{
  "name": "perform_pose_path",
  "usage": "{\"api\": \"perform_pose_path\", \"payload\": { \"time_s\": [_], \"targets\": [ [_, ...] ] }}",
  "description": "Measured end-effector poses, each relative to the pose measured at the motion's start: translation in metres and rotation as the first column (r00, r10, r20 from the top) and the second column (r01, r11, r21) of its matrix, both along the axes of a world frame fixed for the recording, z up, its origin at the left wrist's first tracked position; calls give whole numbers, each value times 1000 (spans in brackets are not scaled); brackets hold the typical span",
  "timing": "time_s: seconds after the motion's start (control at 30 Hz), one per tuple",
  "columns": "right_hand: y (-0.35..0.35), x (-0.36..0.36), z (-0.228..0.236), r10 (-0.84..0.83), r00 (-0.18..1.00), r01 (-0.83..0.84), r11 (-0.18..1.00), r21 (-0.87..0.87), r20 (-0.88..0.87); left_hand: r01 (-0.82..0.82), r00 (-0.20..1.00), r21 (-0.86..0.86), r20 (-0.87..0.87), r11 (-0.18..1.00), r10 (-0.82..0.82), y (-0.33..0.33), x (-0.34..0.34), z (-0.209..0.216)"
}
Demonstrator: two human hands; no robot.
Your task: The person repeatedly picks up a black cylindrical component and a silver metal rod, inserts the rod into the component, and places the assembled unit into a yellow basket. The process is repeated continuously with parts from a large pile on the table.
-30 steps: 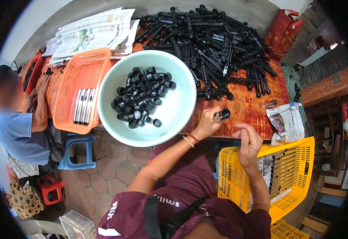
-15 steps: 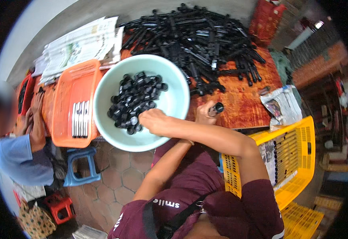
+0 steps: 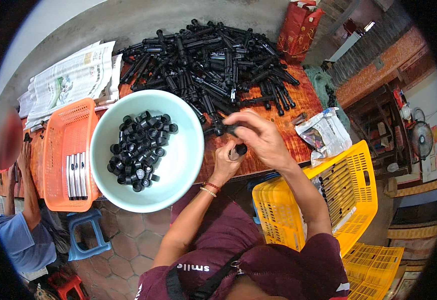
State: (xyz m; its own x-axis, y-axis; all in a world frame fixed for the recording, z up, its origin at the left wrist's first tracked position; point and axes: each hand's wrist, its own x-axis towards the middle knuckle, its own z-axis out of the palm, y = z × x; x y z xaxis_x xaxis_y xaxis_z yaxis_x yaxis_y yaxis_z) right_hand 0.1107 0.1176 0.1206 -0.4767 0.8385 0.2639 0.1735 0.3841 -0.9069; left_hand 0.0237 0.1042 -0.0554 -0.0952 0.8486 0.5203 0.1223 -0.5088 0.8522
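Observation:
My left hand [image 3: 222, 164], with bracelets at its wrist, is wrapped round a black tube [image 3: 238, 149] whose open end points up. Just above that end, my right hand [image 3: 264, 137] pinches a small black cap [image 3: 232, 129], blurred and partly covered by the fingers. Cap and tube look apart. To the left of both hands, a pale green basin [image 3: 182, 165] holds a heap of black caps [image 3: 141, 152]. Beyond my hands, a large pile of black tubular parts [image 3: 208, 65] lies on the reddish table [image 3: 288, 127].
An orange basket [image 3: 53, 172] with silvery strips and stacked newspapers [image 3: 71, 75] lie left. On the right are a newspaper packet [image 3: 326, 132], a yellow crate [image 3: 366, 200] of black tubes and a red bag [image 3: 298, 32]. A co-worker [image 3: 23, 245] sits far left, near a blue stool [image 3: 86, 235].
My right hand has left the basin and moved right with a cap, to above the tube. The left hand still grips the tube. The whole view has shifted.

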Motion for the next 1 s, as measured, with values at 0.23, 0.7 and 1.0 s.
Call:
{"api": "perform_pose_path", "payload": {
  "time_s": [0.23, 0.7, 1.0],
  "targets": [
    [-17, 35, -30, -156, 979, 116, 955, 274, 128, 25, 998, -72, 60, 997, -21, -2, 0, 3],
    [-22, 32, -36, -165, 980, 109, 913, 393, 112, 42, 997, -68, 66, 997, -37, 0, 0, -1],
    [-27, 32, -11, -199, 953, 92, 909, 407, 229, 66, 997, -65, 52, 996, -63, -2, -3, 5]
  ]
}}
